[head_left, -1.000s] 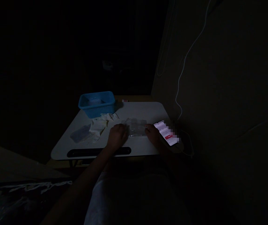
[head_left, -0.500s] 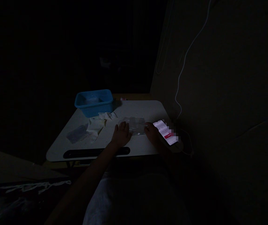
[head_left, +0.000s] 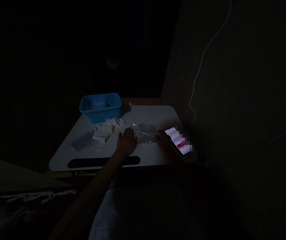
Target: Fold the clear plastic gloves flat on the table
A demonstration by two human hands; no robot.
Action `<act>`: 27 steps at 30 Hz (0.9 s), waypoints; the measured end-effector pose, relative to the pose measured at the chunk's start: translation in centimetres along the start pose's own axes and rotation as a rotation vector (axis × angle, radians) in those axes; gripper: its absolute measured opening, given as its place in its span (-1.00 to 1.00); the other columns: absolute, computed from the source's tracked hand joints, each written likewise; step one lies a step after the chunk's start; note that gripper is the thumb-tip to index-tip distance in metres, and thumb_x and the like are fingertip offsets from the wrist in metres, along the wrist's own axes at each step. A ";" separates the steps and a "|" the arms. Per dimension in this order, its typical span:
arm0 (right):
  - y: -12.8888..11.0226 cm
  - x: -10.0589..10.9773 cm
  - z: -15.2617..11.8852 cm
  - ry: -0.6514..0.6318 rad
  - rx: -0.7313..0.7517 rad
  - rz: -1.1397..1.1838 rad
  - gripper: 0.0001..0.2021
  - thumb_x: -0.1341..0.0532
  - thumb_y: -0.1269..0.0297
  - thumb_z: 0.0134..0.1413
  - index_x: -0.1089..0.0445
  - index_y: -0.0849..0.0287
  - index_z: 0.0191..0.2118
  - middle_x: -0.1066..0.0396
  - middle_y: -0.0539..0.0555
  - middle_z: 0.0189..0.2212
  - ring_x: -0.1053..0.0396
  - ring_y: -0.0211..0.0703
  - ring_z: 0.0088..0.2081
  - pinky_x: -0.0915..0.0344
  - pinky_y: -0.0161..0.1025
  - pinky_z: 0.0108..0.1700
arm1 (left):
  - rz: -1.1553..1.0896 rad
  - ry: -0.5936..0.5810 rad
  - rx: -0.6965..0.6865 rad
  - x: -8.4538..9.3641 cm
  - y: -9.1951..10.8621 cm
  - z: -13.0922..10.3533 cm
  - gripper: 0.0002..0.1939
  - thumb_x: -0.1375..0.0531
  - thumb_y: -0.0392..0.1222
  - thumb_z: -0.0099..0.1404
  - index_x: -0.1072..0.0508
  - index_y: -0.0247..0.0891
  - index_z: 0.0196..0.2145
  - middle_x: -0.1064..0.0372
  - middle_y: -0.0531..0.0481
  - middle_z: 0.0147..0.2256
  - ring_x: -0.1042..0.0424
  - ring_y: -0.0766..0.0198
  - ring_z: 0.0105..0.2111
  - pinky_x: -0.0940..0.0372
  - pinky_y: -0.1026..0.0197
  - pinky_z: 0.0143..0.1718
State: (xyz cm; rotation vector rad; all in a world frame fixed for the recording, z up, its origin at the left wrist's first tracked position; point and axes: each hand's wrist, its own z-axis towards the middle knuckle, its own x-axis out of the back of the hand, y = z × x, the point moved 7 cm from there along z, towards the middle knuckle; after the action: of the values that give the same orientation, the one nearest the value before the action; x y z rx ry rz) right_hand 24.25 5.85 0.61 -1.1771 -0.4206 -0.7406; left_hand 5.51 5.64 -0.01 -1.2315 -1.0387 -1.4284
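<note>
Head view: the open left hand [head_left: 126,142] presses flat at the clear plastic bag [head_left: 145,134]'s left edge, probably steadying it on the surface [head_left: 147,158], while the right hand [head_left: 163,139] pinches its right edge, apparently keeping the plastic spread.

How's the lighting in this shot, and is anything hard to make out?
Head view: very dark overall, with the phone screen brightest and blocky pixelation along its right side. Same head view: the white tabletop and blue tub look dim, the clear plastic has faint glints, and the right forearm fades into shadow.
</note>
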 end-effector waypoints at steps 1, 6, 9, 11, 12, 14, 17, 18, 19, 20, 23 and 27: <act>-0.1 0.1 -0.1 -0.007 0.004 0.009 -0.69 -0.04 0.34 -0.05 -0.34 0.18 -0.15 -0.43 0.08 -0.28 -0.36 -0.16 -0.27 -0.28 -0.24 -0.18 | 0.006 0.005 0.005 0.0 0.0 0.0 -0.43 0.28 -0.10 0.32 -0.01 -0.45 0.19 0.11 -0.21 0.23 0.12 0.08 0.23 0.11 -0.11 0.15; -0.2 0.2 -0.5 -0.042 -0.024 -0.004 -0.64 -0.01 0.39 -0.09 -0.33 0.18 -0.12 -0.43 0.07 -0.33 -0.36 -0.16 -0.31 -0.29 -0.24 -0.23 | 0.005 0.016 0.004 0.1 0.1 -0.1 -0.44 0.25 -0.10 0.32 -0.03 -0.42 0.19 0.10 -0.23 0.22 0.10 0.07 0.22 0.10 -0.11 0.15; -0.1 0.3 -0.5 -0.028 -0.027 -0.017 -0.63 0.00 0.41 -0.10 -0.34 0.18 -0.12 -0.43 0.08 -0.31 -0.36 -0.15 -0.29 -0.29 -0.23 -0.21 | -0.002 0.022 -0.001 0.2 0.0 -0.1 -0.44 0.24 -0.09 0.31 -0.04 -0.43 0.19 0.08 -0.25 0.21 0.09 0.07 0.22 0.10 -0.12 0.14; 0.2 0.2 -0.5 -0.039 -0.024 -0.023 -0.62 0.00 0.42 -0.10 -0.33 0.20 -0.10 -0.42 0.09 -0.29 -0.36 -0.15 -0.27 -0.29 -0.23 -0.19 | -0.004 0.018 -0.007 0.1 -0.2 -0.2 -0.44 0.24 -0.09 0.31 -0.03 -0.42 0.19 0.07 -0.25 0.21 0.09 0.07 0.22 0.09 -0.13 0.14; 0.3 0.1 -0.5 -0.047 -0.023 -0.030 -0.62 -0.01 0.42 -0.10 -0.33 0.21 -0.10 -0.42 0.09 -0.29 -0.36 -0.15 -0.26 -0.29 -0.23 -0.19 | -0.004 0.016 -0.010 0.1 -0.2 -0.2 -0.44 0.24 -0.09 0.31 -0.03 -0.41 0.19 0.08 -0.25 0.21 0.09 0.07 0.22 0.09 -0.13 0.14; 0.4 0.3 -0.5 -0.029 0.003 -0.057 -0.60 -0.01 0.43 -0.10 -0.32 0.22 -0.08 -0.42 0.11 -0.26 -0.35 -0.13 -0.22 -0.29 -0.21 -0.16 | 0.002 0.015 -0.014 0.0 -0.2 -0.2 -0.44 0.24 -0.09 0.31 -0.02 -0.42 0.19 0.09 -0.25 0.22 0.09 0.07 0.22 0.10 -0.13 0.14; -1.0 0.8 -0.8 0.043 0.132 -0.157 -0.60 0.00 0.44 -0.07 -0.31 0.25 -0.05 -0.38 0.19 -0.16 -0.29 -0.05 -0.10 -0.23 -0.11 -0.03 | 0.013 0.027 -0.012 0.0 -0.2 -0.2 -0.44 0.23 -0.10 0.31 -0.03 -0.43 0.19 0.08 -0.25 0.21 0.09 0.07 0.22 0.11 -0.12 0.14; -1.9 0.6 -1.0 0.041 0.194 -0.200 -0.60 0.01 0.43 -0.05 -0.30 0.28 -0.04 -0.37 0.22 -0.12 -0.27 -0.02 -0.05 -0.19 -0.07 0.02 | 0.015 0.031 -0.010 0.0 -0.2 -0.2 -0.44 0.23 -0.10 0.31 -0.03 -0.43 0.19 0.07 -0.25 0.21 0.08 0.07 0.22 0.10 -0.12 0.14; -3.0 0.1 -1.2 0.003 0.264 -0.243 -0.59 0.02 0.43 -0.02 -0.29 0.29 -0.01 -0.36 0.23 -0.10 -0.25 -0.02 -0.03 -0.16 -0.06 0.04 | 0.017 0.034 -0.008 0.0 -0.1 -0.2 -0.44 0.23 -0.10 0.31 -0.04 -0.43 0.18 0.06 -0.26 0.21 0.08 0.06 0.21 0.10 -0.12 0.14; -4.2 -0.6 -1.6 -0.064 0.351 -0.275 -0.58 0.03 0.43 0.02 -0.27 0.31 0.02 -0.32 0.23 -0.04 -0.21 -0.03 0.02 -0.12 -0.08 0.08 | 0.018 0.038 -0.006 0.0 -0.1 -0.3 -0.44 0.22 -0.10 0.31 -0.04 -0.43 0.18 0.06 -0.26 0.21 0.08 0.06 0.21 0.10 -0.13 0.14; -7.6 -3.0 -3.1 -0.221 0.565 -0.348 -0.57 0.08 0.36 0.14 -0.16 0.33 0.12 -0.17 0.20 0.12 -0.02 -0.10 0.18 0.06 -0.10 0.20 | 0.025 0.035 -0.002 0.1 -0.1 -0.3 -0.45 0.23 -0.11 0.31 -0.04 -0.44 0.18 0.07 -0.26 0.21 0.08 0.06 0.21 0.10 -0.13 0.14; -8.3 -5.1 -3.8 -0.313 0.550 -0.443 -0.50 0.14 0.14 0.22 -0.03 0.29 0.20 0.02 0.20 0.22 0.13 -0.08 0.25 0.22 0.02 0.23 | 0.038 -0.016 0.008 0.1 -0.1 -0.3 -0.44 0.24 -0.11 0.32 -0.02 -0.45 0.19 0.11 -0.25 0.22 0.10 0.08 0.22 0.10 -0.10 0.15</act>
State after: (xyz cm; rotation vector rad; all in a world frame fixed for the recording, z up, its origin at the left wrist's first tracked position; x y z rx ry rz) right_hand 14.47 2.24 1.58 -0.6774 -1.0976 -0.7512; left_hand 5.31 5.36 0.04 -1.2529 -1.0257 -1.3855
